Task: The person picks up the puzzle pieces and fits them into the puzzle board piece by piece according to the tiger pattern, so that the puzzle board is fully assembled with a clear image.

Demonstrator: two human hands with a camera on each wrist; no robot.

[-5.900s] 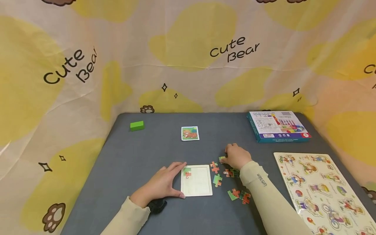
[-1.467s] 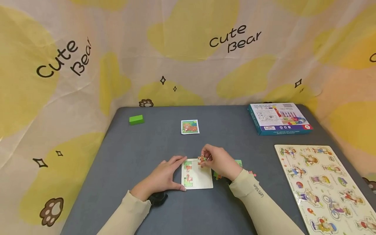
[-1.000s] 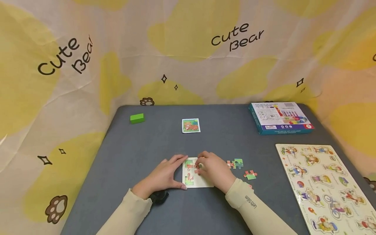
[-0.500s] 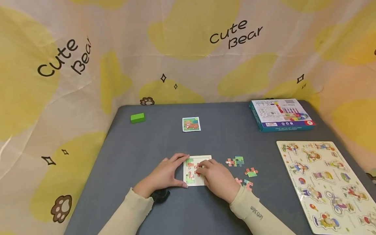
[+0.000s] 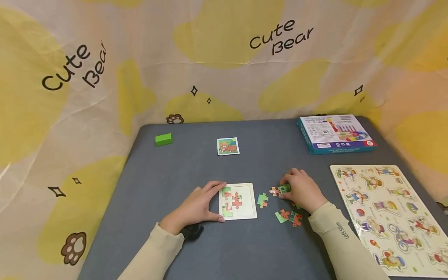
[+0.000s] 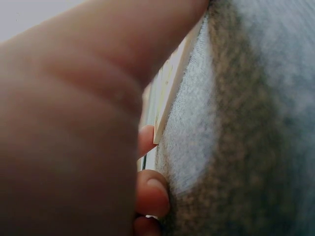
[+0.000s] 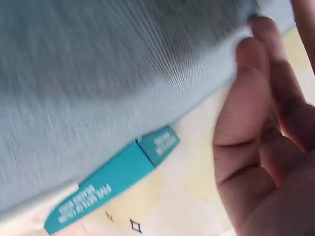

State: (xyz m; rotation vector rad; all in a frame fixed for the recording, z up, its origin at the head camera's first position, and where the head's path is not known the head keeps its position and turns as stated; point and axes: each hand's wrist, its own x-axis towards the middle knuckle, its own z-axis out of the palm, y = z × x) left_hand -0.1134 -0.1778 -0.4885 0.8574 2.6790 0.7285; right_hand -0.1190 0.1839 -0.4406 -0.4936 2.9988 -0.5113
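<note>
A small white puzzle board (image 5: 245, 214) lies flat on the dark table. My left hand (image 5: 196, 206) holds its left side, thumb at the near corner and fingers at the far one. In the left wrist view the board's pale edge (image 6: 170, 93) shows beside the fingers. Green and orange jigsaw pieces (image 5: 227, 211) sit at the board's left, with red-orange pieces (image 5: 237, 200) beside them. To the right, my right hand (image 5: 303, 190) pinches a green jigsaw piece (image 5: 285, 188) among the loose ones, partly hidden by the fingers.
Loose jigsaw pieces (image 5: 262, 200) and a small cluster (image 5: 289, 217) lie right of the board. A picture card (image 5: 228, 146) stands out behind it. A green block (image 5: 163, 139) is far left, a game box (image 5: 337, 134) far right, and a large picture board (image 5: 388, 217) nearer right.
Pieces were added to the board at its lower left and then beside the left column. My right hand let go there and moved right to the loose pieces. The left hand stayed.
</note>
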